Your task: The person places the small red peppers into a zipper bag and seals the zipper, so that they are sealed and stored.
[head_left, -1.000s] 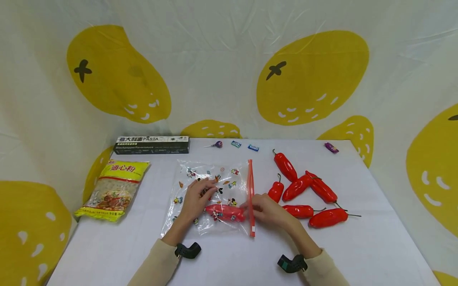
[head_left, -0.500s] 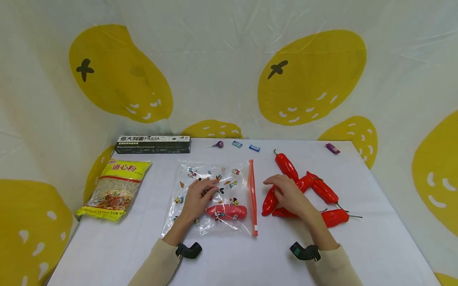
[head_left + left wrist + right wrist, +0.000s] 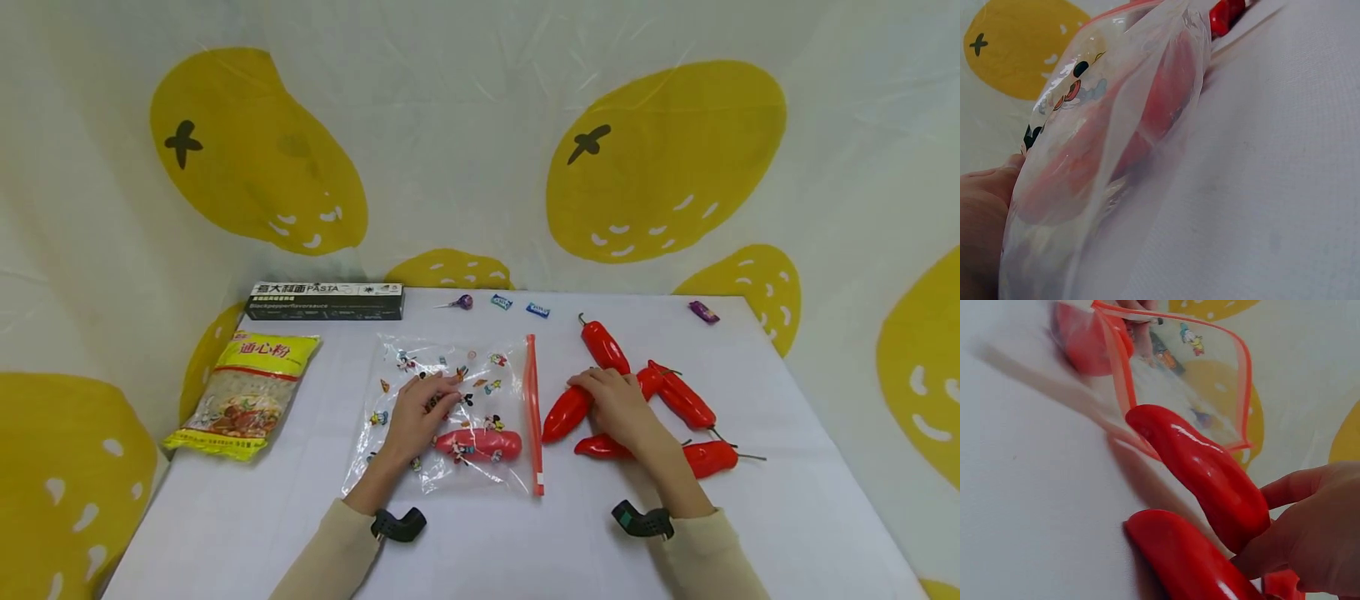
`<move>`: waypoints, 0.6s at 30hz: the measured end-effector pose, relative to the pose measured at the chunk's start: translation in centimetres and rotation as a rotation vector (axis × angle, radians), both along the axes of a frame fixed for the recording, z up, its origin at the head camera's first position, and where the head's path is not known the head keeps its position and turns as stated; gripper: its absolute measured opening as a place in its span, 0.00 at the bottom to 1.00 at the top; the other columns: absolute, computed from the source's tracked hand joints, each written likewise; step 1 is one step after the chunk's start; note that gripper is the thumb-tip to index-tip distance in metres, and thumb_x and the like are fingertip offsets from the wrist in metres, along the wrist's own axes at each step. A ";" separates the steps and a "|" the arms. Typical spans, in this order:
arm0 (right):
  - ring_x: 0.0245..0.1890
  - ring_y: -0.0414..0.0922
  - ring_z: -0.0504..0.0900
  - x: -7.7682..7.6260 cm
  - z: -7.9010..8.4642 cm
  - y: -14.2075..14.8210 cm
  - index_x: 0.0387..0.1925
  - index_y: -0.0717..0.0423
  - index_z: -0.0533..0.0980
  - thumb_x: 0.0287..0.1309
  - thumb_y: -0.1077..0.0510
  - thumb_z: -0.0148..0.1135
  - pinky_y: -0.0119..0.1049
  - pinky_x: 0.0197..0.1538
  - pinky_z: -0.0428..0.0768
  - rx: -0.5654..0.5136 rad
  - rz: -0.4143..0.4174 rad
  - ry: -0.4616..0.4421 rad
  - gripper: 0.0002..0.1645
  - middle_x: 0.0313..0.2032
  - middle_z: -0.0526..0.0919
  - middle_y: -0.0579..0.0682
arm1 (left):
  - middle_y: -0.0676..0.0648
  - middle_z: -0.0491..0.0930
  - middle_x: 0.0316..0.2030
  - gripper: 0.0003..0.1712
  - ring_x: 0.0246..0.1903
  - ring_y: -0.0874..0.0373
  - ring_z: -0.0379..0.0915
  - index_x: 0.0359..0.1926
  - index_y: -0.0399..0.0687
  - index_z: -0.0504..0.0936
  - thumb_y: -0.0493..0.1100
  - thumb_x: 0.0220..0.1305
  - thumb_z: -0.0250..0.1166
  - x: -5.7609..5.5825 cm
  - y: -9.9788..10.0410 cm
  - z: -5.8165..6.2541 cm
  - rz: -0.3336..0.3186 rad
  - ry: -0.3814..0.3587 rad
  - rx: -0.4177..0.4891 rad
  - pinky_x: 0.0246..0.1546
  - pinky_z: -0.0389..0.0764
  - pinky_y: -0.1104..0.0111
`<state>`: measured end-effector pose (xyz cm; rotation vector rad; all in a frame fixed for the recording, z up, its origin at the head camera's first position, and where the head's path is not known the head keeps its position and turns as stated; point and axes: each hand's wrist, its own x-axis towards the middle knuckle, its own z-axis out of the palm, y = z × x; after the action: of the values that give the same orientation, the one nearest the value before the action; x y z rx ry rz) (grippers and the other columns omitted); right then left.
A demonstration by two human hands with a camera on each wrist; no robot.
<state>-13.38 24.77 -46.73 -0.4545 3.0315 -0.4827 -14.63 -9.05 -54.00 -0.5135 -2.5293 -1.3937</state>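
Note:
My left hand (image 3: 420, 415) pinches the upper film of a clear slider zip bag (image 3: 397, 392) printed with small cartoon figures. Inside that bag lies a red chili pepper (image 3: 483, 445). The bag's red-edged mouth (image 3: 1124, 369) gapes in the right wrist view. To its right, my right hand (image 3: 621, 407) grips another red chili pepper (image 3: 566, 414) by its stem end, between thumb and fingers. In the right wrist view this held chili pepper (image 3: 1204, 472) points toward the mouth, above a further chili pepper (image 3: 1185, 556). The stem of the held one is hidden by my hand.
Several more chili peppers (image 3: 686, 400) lie to the right. A yellow bag of macaroni (image 3: 251, 392) and a black pasta box (image 3: 326, 302) are on the left. Along the back are a lollipop (image 3: 465, 302), two small wrapped candies (image 3: 537, 309) and a purple candy (image 3: 703, 312).
My right hand has left the bag's mouth, moved right to the chili peppers and taken hold of one. My left hand stays on the bag.

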 end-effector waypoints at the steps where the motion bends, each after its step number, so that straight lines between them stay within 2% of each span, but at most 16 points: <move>1: 0.58 0.54 0.70 -0.1 0.2 0.0 0.56 0.46 0.73 0.41 0.63 0.72 0.57 0.56 0.68 0.002 -0.008 0.010 0.36 0.55 0.77 0.53 | 0.56 0.81 0.52 0.07 0.62 0.51 0.70 0.38 0.64 0.81 0.55 0.64 0.59 0.0 0.0 0.0 0.002 -0.003 0.002 0.68 0.53 0.47; 5: 0.57 0.54 0.69 -0.2 0.9 0.0 0.58 0.46 0.72 0.40 0.62 0.74 0.58 0.55 0.69 -0.009 -0.044 0.028 0.38 0.54 0.76 0.54 | 0.55 0.81 0.52 0.07 0.62 0.51 0.69 0.38 0.63 0.81 0.54 0.64 0.59 0.1 -0.1 0.1 0.007 0.000 0.004 0.68 0.53 0.47; 8: 0.55 0.53 0.71 -0.2 1.1 -0.5 0.58 0.47 0.72 0.41 0.59 0.74 0.58 0.54 0.71 -0.009 -0.040 0.049 0.37 0.52 0.78 0.54 | 0.55 0.82 0.51 0.07 0.61 0.50 0.70 0.39 0.63 0.81 0.54 0.64 0.59 0.0 -0.1 0.1 0.007 0.022 0.001 0.67 0.54 0.46; 13: 0.50 0.48 0.74 -0.1 0.4 -2.5 0.57 0.46 0.74 0.42 0.52 0.74 0.52 0.52 0.75 -0.032 -0.017 0.033 0.36 0.47 0.82 0.50 | 0.54 0.82 0.50 0.07 0.59 0.50 0.72 0.39 0.61 0.82 0.52 0.63 0.61 -0.1 0.0 0.2 0.001 0.063 0.013 0.66 0.56 0.45; 18: 0.47 0.43 0.76 0.3 -0.2 -4.4 0.56 0.44 0.75 0.47 0.47 0.71 0.46 0.52 0.75 -0.121 0.033 -0.016 0.31 0.46 0.83 0.44 | 0.53 0.83 0.50 0.06 0.58 0.50 0.73 0.38 0.61 0.83 0.50 0.62 0.62 -0.1 0.1 0.1 -0.003 0.071 0.026 0.66 0.56 0.45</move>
<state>-13.13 20.40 -46.91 -0.5025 2.9854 -0.6674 -14.74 -9.00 -53.87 -0.5524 -2.4527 -1.3819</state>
